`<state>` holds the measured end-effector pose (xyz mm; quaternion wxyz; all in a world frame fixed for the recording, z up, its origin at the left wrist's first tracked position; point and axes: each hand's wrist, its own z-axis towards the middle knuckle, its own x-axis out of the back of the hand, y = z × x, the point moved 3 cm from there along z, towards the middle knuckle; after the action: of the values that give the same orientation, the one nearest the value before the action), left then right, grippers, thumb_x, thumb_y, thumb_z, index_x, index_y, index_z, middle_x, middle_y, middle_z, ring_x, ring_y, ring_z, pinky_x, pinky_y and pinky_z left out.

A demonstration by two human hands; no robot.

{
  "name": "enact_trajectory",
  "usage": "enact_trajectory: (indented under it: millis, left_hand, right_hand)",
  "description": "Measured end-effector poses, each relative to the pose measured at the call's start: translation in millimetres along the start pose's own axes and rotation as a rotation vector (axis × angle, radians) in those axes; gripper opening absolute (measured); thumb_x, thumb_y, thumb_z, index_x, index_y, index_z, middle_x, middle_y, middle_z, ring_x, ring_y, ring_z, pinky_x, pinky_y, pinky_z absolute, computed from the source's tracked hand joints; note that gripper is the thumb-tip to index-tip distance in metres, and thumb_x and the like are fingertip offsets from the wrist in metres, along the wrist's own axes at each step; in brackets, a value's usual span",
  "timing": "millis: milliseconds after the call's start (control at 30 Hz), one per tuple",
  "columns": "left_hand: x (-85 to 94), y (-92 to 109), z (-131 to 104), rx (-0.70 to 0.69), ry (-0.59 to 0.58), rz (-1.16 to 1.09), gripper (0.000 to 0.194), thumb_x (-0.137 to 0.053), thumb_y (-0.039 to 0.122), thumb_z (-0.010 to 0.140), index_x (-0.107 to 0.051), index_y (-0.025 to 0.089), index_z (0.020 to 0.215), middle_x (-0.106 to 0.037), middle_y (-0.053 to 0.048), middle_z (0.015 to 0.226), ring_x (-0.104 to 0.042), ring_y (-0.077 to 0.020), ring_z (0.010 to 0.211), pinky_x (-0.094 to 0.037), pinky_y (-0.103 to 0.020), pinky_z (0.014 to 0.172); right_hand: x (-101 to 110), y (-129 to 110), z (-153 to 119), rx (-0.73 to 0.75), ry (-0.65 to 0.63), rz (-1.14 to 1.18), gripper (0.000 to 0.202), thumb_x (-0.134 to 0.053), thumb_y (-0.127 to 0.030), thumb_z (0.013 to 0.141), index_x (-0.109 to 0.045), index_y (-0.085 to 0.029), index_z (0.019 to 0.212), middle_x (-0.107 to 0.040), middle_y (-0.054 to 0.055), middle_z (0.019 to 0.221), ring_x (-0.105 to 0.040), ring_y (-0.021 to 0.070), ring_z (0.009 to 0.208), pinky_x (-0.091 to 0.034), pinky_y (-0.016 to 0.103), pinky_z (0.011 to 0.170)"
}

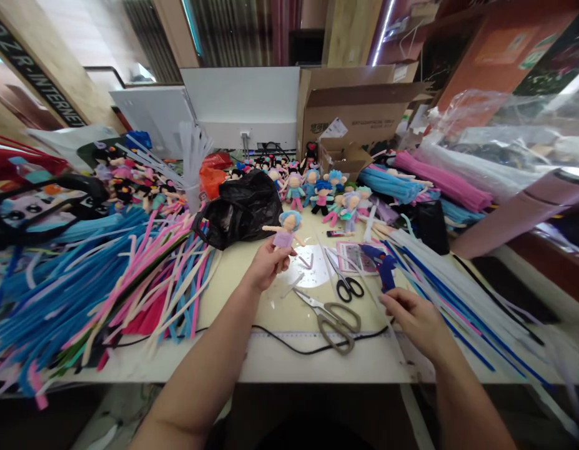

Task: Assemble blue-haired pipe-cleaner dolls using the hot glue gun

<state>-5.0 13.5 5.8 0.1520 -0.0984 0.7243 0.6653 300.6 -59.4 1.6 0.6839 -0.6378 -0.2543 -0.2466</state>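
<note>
Nearby, the right hand (415, 320) grips the handle end of a blue glue gun (385, 269), right of grey-handled scissors (325, 309). Slightly farther, on the left, the left hand (268, 265) pinches a blue-haired doll (283, 239) above the table (233, 287); more dolls (295, 187) cluster beyond, before a far cardboard box (359, 112).

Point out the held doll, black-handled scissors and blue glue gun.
Doll (283, 240): head view, on its lilac dress.
Black-handled scissors (342, 278): head view, where blades meet handles.
Blue glue gun (386, 267): head view, on its body.
</note>
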Motion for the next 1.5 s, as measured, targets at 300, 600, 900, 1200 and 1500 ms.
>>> enact_trajectory:
  millis: [300, 600, 900, 1200, 1500]
  left_hand:
    - [-7.6, 2.3, -6.7, -0.061, -0.006, 0.029, 0.040, -0.074, 0.029, 0.064, -0.049, 0.017, 0.093, -0.066, 0.000, 0.071, -0.051, -0.0061, 0.047, -0.030, -0.018, 0.042]
    - [-8.8, 2.0, -6.4, -0.096, -0.077, -0.097, 0.038, -0.071, 0.034, 0.068, -0.050, 0.018, 0.095, -0.063, 0.001, 0.080, -0.050, -0.0050, 0.048, -0.033, -0.020, 0.046]
    - [-8.9, 1.8, -3.2, -0.120, -0.066, -0.129, 0.024, -0.067, 0.030, 0.072, -0.056, 0.014, 0.086, -0.062, 0.000, 0.073, -0.046, -0.0044, 0.049, -0.031, -0.020, 0.048]
    - [-16.5, 14.7, 0.2, -0.033, -0.050, -0.122, 0.029, -0.066, 0.033, 0.071, -0.053, 0.018, 0.093, -0.064, -0.002, 0.090, -0.054, -0.0082, 0.055, -0.040, -0.023, 0.048]
    - [-19.9, -5.8, 3.1, 0.085, -0.047, -0.010, 0.021, -0.062, 0.031, 0.072, -0.046, 0.018, 0.076, -0.051, 0.004, 0.061, -0.033, -0.0030, 0.042, -0.018, -0.019, 0.041]
  right_hand:
    - [-4.0, 26.4, 57.5, -0.068, 0.176, -0.140, 0.042, -0.066, -0.054, 0.064, -0.067, -0.019, 0.088, -0.070, 0.009, 0.078, -0.065, 0.0286, 0.075, -0.048, 0.039, 0.067]
    - [-1.1, 41.8, 65.0, -0.149, 0.312, 0.116, 0.034, -0.067, -0.050, 0.065, -0.071, -0.019, 0.079, -0.067, 0.006, 0.062, -0.064, 0.0262, 0.065, -0.050, 0.036, 0.055]
    - [20.6, -16.8, 65.8, -0.084, 0.288, 0.601, 0.036, -0.078, -0.041, 0.061, -0.069, -0.018, 0.088, -0.066, 0.003, 0.073, -0.058, 0.0140, 0.059, -0.047, 0.025, 0.047]
    - [-2.0, -110.2, 79.0, 0.206, 0.049, 0.403, 0.026, -0.070, -0.042, 0.071, -0.070, -0.021, 0.085, -0.066, 0.003, 0.074, -0.058, 0.0168, 0.062, -0.048, 0.029, 0.053]
    - [-55.7, -98.4, 85.4, 0.270, -0.082, 0.307, 0.023, -0.064, -0.047, 0.074, -0.064, -0.023, 0.073, -0.058, 0.001, 0.065, -0.054, 0.0201, 0.061, -0.047, 0.035, 0.055]
